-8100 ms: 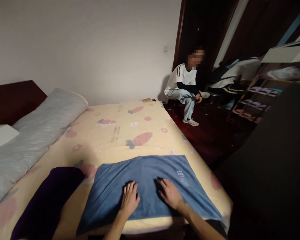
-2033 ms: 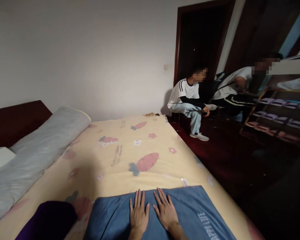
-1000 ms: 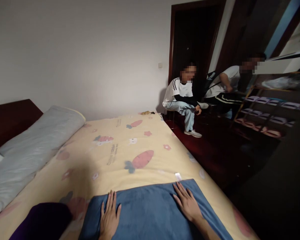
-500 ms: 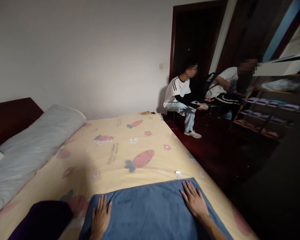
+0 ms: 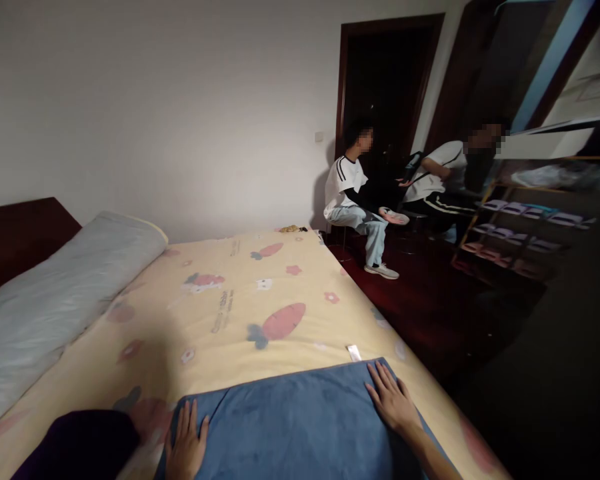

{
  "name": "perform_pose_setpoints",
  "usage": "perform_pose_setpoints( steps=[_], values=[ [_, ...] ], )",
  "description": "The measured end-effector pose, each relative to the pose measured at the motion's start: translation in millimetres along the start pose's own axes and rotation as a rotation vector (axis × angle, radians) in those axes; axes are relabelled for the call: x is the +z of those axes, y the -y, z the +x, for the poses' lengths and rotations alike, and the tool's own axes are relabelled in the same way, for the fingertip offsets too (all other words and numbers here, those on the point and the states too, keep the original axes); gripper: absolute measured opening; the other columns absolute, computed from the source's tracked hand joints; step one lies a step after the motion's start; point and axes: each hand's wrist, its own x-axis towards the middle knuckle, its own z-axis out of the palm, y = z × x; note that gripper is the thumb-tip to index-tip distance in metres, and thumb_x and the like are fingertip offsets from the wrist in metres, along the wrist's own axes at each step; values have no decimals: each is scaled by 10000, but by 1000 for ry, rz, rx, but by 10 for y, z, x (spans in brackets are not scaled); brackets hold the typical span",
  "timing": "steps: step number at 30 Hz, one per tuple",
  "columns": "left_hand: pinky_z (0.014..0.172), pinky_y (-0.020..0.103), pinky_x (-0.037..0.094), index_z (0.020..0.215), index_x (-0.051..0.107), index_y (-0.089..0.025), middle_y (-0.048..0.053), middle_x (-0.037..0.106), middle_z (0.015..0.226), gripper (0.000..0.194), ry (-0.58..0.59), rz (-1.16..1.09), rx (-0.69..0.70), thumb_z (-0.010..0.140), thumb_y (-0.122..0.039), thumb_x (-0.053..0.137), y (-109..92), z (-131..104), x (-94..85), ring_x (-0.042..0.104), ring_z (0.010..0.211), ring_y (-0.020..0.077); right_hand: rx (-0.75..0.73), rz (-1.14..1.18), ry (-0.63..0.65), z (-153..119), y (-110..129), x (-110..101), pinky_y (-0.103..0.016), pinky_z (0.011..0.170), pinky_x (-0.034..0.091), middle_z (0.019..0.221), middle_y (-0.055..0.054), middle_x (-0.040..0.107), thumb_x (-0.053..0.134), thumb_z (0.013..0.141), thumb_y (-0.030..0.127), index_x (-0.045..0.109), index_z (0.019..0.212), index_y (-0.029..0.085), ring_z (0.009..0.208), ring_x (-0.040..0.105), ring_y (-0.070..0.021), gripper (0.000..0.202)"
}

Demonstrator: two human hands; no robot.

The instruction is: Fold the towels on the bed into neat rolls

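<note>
A towel (image 5: 290, 427) is lying on a bed (image 5: 290, 287), right of a cloth (image 5: 77, 443); a pillow (image 5: 80, 277) is resting farther left; a rack (image 5: 489, 191) is standing right of the bed.

own hands (image 5: 186, 440) (image 5: 394, 401): 2 | blue cloth (image 5: 295, 423): 1 | bed (image 5: 230, 367): 1 | pillow (image 5: 80, 280): 1 | seated people (image 5: 347, 183) (image 5: 444, 167): 2

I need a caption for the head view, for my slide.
Left hand and right hand rest near the far corners of a blue cloth on a patterned bed.

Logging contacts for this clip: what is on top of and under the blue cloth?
The left hand and right hand lie on the blue cloth near its far corners. It is spread on the yellow sheet; whatever it covers there cannot be seen.
</note>
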Motion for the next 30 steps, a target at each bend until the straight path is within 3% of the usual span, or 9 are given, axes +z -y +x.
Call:
perform_pose_setpoints(
  steps=[3, 5, 8, 11, 14, 18, 22, 24, 30],
  values=[
    [1167, 528, 277, 1487, 317, -143, 91, 282, 1592, 652, 50, -26, 22, 919, -434, 182, -4, 9, -114, 283, 1462, 240, 12, -20, 10, 20, 61, -38, -536, 1158, 213, 1555, -123, 349, 241, 951, 509, 385, 1480, 163, 1448, 276, -277, 648],
    [1183, 513, 247, 1467, 361, -119, 103, 326, 1573, 653, -35, -24, 82, 920, -425, 174, -13, -56, -163, 285, 1462, 238, 37, -29, -42, -37, 154, -56, -538, 1160, 206, 1549, -147, 350, 239, 948, 516, 411, 1464, 134, 1440, 293, -294, 665],
    [1197, 476, 230, 1461, 377, -112, 101, 356, 1561, 657, -213, -38, 170, 925, -420, 154, 12, -264, -108, 273, 1466, 223, 53, -1, -138, -245, 294, -21, -528, 1166, 207, 1553, -150, 338, 248, 939, 566, 412, 1464, 131, 1443, 287, -298, 701],
    [1161, 496, 307, 1462, 386, -168, 77, 393, 1546, 651, -173, -104, 169, 919, -454, 169, 99, -454, -13, 340, 1437, 233, -24, 89, -112, -451, 336, 5, -510, 1164, 235, 1545, -100, 370, 249, 931, 605, 412, 1468, 197, 1439, 303, -267, 693],
    [1146, 488, 336, 1458, 394, -180, 69, 409, 1536, 640, -131, -159, 161, 923, -450, 170, 258, -525, -13, 360, 1427, 228, -30, 153, -54, -563, 240, -59, -491, 1162, 258, 1540, -73, 385, 235, 923, 618, 388, 1480, 224, 1438, 308, -248, 700],
    [1141, 416, 348, 1422, 459, -180, 81, 439, 1521, 635, -268, -181, 205, 927, -473, 190, 596, -612, 40, 324, 1445, 212, 136, 111, -147, -770, -18, -85, -495, 1154, 272, 1535, -126, 383, 182, 898, 615, 406, 1469, 149, 1443, 293, -274, 770],
    [1094, 436, 402, 1416, 462, -292, 14, 489, 1490, 589, -109, -145, 210, 916, -482, 215, 838, -764, 159, 410, 1396, 205, 136, 119, -137, -999, -204, 19, -504, 1147, 281, 1516, -100, 421, 214, 856, 619, 463, 1433, 186, 1428, 325, -272, 764],
    [1103, 482, 383, 1434, 429, -292, 10, 465, 1506, 586, -66, -112, 191, 920, -462, 204, 842, -820, 108, 393, 1407, 217, 139, 129, -117, -1054, -213, 28, -512, 1145, 279, 1509, -97, 432, 235, 844, 614, 478, 1421, 190, 1426, 330, -275, 757],
    [1151, 472, 332, 1451, 369, -398, -31, 528, 1456, 559, -211, -69, 280, 903, -488, 300, 725, -1141, -139, 358, 1424, 241, 284, 95, -257, -1372, -80, 53, -552, 1105, 319, 1472, -158, 467, 175, 852, 572, 512, 1393, 140, 1395, 379, -323, 771]
  ],
)
